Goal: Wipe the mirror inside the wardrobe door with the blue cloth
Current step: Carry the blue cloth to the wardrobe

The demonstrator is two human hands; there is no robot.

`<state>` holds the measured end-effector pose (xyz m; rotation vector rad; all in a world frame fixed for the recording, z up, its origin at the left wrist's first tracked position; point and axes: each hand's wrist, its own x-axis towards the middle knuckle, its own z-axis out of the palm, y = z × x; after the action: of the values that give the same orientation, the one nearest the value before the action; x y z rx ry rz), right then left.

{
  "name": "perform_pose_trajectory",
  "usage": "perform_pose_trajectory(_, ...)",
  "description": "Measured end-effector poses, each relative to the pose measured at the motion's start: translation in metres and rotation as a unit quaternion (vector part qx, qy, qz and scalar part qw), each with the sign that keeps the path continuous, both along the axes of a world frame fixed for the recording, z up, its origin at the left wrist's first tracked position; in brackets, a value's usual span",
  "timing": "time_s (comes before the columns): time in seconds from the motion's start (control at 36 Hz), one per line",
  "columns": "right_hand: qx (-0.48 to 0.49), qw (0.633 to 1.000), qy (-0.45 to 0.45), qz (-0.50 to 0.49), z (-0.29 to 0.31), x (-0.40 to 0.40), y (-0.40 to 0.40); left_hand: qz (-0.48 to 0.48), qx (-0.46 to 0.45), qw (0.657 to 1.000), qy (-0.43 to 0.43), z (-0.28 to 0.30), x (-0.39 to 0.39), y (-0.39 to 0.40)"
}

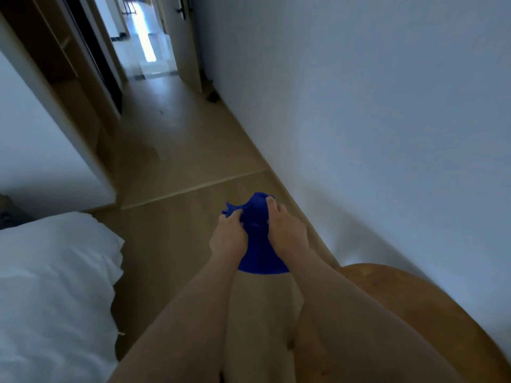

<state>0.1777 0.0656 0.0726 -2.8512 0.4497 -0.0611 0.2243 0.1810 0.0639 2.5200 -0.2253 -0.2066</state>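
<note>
Both of the person's bare arms reach forward from the bottom of the view, and the two hands meet on a blue cloth (255, 244) held up in the air above the floor (177, 150). The left hand (228, 239) grips the cloth's left side, its fingers (235, 215) curled into the bunched fabric near the top. The right hand (286, 234) grips the right side, its fingers (272, 207) bent over the upper edge of the cloth. Between the hands the cloth is gathered and creased; its lower part hangs down below the wrists and ends in a rounded edge.

The floor is pale wood-coloured and runs away from the person into a narrow passage. A plain white wall (373, 106) runs along the right side of it. At the lower left lies a bed (52, 286) with white bedding, its corner near the left forearm. At the lower right, against the wall, shows the curved edge of a brown wooden worktop (409, 308), just beside the right forearm.

At the upper left stands a wardrobe (80, 87) with wood-coloured panels and a dark opening; a mirror cannot be made out there. It is well apart from the cloth. At the far end of the passage an open doorway (146, 42) shows a brightly lit floor beyond.
</note>
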Motion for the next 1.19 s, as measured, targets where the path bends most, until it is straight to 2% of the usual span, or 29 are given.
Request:
perform_pose_trajectory(0.31, -0.011, 0.999, 0.029, 0.045, 0.02, 0.141, 0.088, 0.01, 0.034, 0.999, 0.007, 0.014, 0.139, 0.094)
perform_pose_trajectory(0.58, -0.014, 0.996, 0.05, 0.079, 0.01, 0.243, 0.121, 0.035, 0.037, 0.999, 0.017, 0.001, 0.237, 0.13)
perform_pose_trajectory(0.83, -0.025, 0.992, 0.048, 0.115, 0.0, 0.36, 0.105, 0.079, 0.025, 0.997, 0.001, -0.008, 0.344, 0.115)
perform_pose_trajectory(1.19, -0.027, 0.986, 0.02, 0.161, 0.024, 0.591, 0.019, 0.112, 0.017, 0.993, -0.032, 0.013, 0.565, 0.034)
